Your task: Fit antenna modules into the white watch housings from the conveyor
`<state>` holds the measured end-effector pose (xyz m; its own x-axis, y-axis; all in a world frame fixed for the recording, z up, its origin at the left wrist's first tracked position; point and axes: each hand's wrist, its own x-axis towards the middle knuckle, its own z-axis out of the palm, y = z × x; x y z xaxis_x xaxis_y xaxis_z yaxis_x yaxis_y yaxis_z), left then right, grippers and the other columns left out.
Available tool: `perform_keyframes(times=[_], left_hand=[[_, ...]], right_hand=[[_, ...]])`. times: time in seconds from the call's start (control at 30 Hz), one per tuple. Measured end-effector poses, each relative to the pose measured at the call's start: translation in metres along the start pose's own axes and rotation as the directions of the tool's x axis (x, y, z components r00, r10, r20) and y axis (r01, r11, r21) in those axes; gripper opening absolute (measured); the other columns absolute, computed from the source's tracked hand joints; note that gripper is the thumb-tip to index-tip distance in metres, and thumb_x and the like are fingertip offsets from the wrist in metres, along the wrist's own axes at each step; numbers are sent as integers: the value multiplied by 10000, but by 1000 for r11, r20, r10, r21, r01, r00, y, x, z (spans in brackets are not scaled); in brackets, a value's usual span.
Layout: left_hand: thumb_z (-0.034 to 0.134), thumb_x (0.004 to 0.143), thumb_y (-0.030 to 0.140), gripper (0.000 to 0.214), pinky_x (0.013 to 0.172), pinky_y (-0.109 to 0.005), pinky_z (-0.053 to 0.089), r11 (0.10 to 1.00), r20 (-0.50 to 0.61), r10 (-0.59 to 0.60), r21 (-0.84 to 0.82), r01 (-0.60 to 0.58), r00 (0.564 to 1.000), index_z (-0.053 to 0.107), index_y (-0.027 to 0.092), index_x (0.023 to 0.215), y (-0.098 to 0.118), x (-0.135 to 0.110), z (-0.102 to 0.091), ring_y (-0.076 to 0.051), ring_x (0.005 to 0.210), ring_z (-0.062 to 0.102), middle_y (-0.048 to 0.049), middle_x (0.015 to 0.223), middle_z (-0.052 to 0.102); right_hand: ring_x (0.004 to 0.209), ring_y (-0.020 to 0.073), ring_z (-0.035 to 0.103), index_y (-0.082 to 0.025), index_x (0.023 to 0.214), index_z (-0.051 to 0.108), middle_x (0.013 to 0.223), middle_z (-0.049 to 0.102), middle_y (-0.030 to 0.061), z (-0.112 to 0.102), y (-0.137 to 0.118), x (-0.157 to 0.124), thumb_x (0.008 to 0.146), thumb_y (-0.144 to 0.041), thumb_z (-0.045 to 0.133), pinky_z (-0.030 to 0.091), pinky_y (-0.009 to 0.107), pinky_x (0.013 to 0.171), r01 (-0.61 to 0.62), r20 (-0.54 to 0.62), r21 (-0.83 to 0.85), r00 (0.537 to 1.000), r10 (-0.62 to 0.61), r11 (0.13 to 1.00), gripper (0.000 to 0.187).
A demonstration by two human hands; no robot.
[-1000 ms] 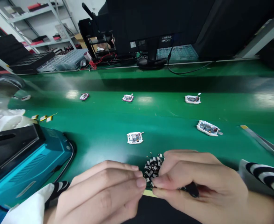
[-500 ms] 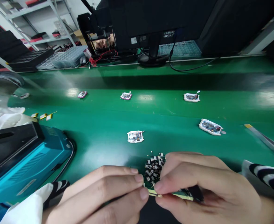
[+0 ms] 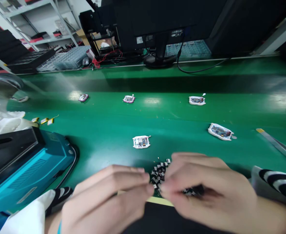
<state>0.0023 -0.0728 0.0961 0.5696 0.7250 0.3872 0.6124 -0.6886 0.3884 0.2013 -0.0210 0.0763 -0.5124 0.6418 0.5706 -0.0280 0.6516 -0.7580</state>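
Both my hands are low in the view, blurred by motion, over the near edge of the green belt (image 3: 104, 126). My left hand (image 3: 108, 198) has its fingers curled, with the tips drawn together. My right hand (image 3: 206, 191) is also curled in a pinch, and something dark shows under its fingers. The fingertips of both hands meet at a small pile of black-and-white parts (image 3: 159, 170). What they pinch is too smeared to name. A thin yellow strip (image 3: 158, 201) lies just below the fingertips. Striped sleeves cover both wrists.
Small white-cased circuit boards lie spread over the belt; the nearest (image 3: 141, 142) is just beyond the pile, another (image 3: 220, 131) at right. A teal machine (image 3: 31, 165) sits at left, and a metal strip (image 3: 276, 146) at right. A monitor stand (image 3: 159, 60) is behind.
Both hands have stayed at the pile with fingertips together, and they are now moving fast enough to blur. The boards farther out on the belt have drifted slightly left.
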Motion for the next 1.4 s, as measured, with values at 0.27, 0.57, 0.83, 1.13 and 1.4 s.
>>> perform_keyframes(times=[0.27,0.57,0.83,1.13,1.4], left_hand=[[526,785,136,124,658,-247,508,988,-32,-106,107,109,994,615,173,862,-59,21,51,-124,739,586,-14,852,643],[477,812,156,159,653,-267,503,968,52,-82,243,67,995,624,159,874,-68,22,69,-145,737,571,-33,863,632],[471,816,155,161,669,-262,488,955,60,-85,289,64,995,618,156,883,-68,22,71,-141,747,562,-35,871,624],[449,828,162,183,671,-258,483,939,91,-106,337,70,990,615,160,904,-64,24,69,-139,752,564,-32,881,624],[466,818,168,170,659,-266,479,936,99,-108,345,68,989,617,165,896,-64,25,70,-145,732,553,-28,849,618]], right_hand=[[825,193,529,-191,1067,469,1040,575,71,-2,83,-1,579,-324,705,457,339,666,-270,125,-439,926,356,857,557],[909,171,520,-182,1081,446,1020,590,34,16,94,-2,677,-228,604,432,300,716,-326,150,-371,903,402,870,435],[898,164,529,-184,1060,452,992,597,12,14,95,-2,664,-251,616,421,289,722,-330,143,-382,902,408,863,434],[884,148,525,-162,1018,490,977,596,11,14,96,-2,660,-243,618,418,263,700,-316,127,-392,912,391,864,389],[871,147,526,-168,1007,495,959,598,6,14,96,-3,661,-254,620,421,264,702,-309,128,-390,915,384,867,378]])
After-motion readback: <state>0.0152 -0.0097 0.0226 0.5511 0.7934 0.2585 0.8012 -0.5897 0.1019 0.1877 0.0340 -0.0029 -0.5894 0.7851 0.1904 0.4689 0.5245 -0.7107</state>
